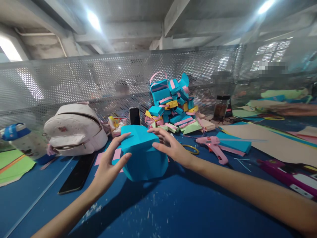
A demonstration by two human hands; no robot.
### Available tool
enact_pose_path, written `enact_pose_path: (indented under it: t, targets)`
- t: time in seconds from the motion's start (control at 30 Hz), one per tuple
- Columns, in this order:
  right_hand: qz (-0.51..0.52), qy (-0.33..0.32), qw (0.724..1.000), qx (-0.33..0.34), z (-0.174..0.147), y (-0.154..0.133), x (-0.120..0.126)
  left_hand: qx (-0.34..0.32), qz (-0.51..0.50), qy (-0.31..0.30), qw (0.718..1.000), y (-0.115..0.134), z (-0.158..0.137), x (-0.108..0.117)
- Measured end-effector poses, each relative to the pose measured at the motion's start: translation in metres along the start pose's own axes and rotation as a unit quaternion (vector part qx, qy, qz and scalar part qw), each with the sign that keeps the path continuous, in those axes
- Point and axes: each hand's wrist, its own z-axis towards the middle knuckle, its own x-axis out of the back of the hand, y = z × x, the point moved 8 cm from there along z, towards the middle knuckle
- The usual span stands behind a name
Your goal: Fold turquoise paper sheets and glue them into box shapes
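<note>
A blue paper box [145, 162] with rounded sides and folded panels stands on the blue table in front of me. My left hand [111, 162] is at its left side, fingertips on the upper edge and thumb against the front. From the right, my right hand [170, 145] holds it, with fingers on top and thumb on the near face. The box's far side and underside are hidden. Just right of my right hand lie a yellow ring of tape [194, 149] and a pink glue gun [215, 147].
Behind the box rises a pile of blue, pink and yellow paper pieces [170, 109]. A white backpack [76, 129], black phone [78, 173] and bottle [29, 142] stand or lie left. Rightward are paper sheets [269, 140], a purple tool [287, 175] and another person's arm [294, 108].
</note>
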Motion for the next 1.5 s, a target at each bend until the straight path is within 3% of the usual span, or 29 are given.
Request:
enact_pose_path:
  t: [0.1, 0.2, 0.33, 0.5, 0.7, 0.93, 1.2, 1.5]
  targets:
    - [0.036, -0.005, 0.999, -0.015, 0.003, 0.002, 0.002, 0.009, -0.044, -0.003, 0.999, -0.001, 0.003, 0.002]
    - [0.071, -0.019, 0.997, -0.037, 0.004, 0.007, 0.002, 0.061, -0.157, 0.003, 0.986, -0.004, 0.006, 0.000]
    - [0.079, -0.028, 0.995, -0.050, 0.005, 0.016, 0.003, 0.187, -0.303, -0.022, 0.934, -0.012, 0.005, -0.012]
    - [0.096, -0.050, 0.993, -0.046, 0.008, 0.024, 0.001, 0.268, -0.356, -0.056, 0.894, -0.012, -0.003, -0.021]
    - [0.099, -0.070, 0.992, -0.040, 0.008, 0.026, -0.003, 0.271, -0.397, -0.088, 0.873, -0.004, -0.008, -0.030]
    - [0.108, -0.082, 0.990, -0.034, 0.009, 0.025, -0.006, 0.259, -0.370, -0.090, 0.888, -0.010, -0.008, -0.027]
    - [0.093, -0.067, 0.993, -0.018, 0.009, 0.021, -0.003, 0.244, -0.402, -0.095, 0.877, 0.001, -0.006, -0.030]
    - [0.074, -0.041, 0.996, -0.023, 0.009, 0.021, 0.003, 0.229, -0.397, -0.089, 0.884, -0.007, -0.005, -0.027]
